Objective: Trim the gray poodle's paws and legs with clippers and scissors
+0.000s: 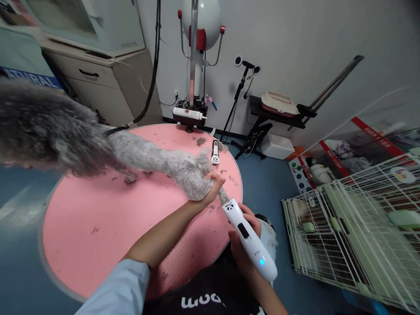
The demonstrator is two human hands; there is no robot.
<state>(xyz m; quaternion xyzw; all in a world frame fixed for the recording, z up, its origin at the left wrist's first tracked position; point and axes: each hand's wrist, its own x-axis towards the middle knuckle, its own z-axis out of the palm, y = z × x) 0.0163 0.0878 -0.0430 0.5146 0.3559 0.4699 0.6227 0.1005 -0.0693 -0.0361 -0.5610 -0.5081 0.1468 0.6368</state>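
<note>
A grey dog [141,151] stands on the round pink grooming table [108,223]. Its front end at the left is long and shaggy, while its back and rump are trimmed short. My left hand [211,190] is closed around a hind leg by the rump; the grip is partly hidden. White hair clippers [252,240] with a lit blue light lie in my right hand [246,232], fingers wrapped round the body. Their blade end is against the lower hind leg [223,195]. A second, smaller clipper [215,152] rests on the table behind the rump.
Loose hair tufts [201,141] dot the table. At its far edge stand a metal post [193,52] and a white bottle [188,113]. A black lead [154,78] runs to the dog's neck. Wire cages [328,227] stand at right; a cabinet [88,83] stands at left.
</note>
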